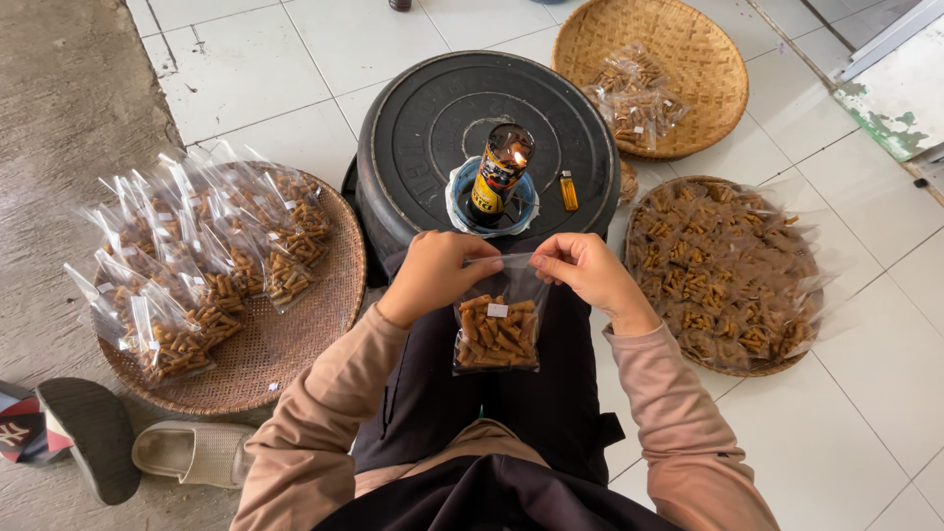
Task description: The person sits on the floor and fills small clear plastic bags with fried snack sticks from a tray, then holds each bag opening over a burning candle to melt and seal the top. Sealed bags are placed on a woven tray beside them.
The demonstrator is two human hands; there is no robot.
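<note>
Hands (511, 270), two; snack bag (497, 329), one.

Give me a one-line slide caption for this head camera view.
Both hands, left and right, pinch the top of a clear snack bag before a bottle lamp, between woven trays of bags.

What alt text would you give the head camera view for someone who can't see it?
Seen from above, a seated person's left hand and right hand pinch the top edge of a small clear bag of brown snack sticks. Ahead, a bottle lamp with a lit flame stands on an overturned black tub, with woven trays of filled bags on both sides.
</note>
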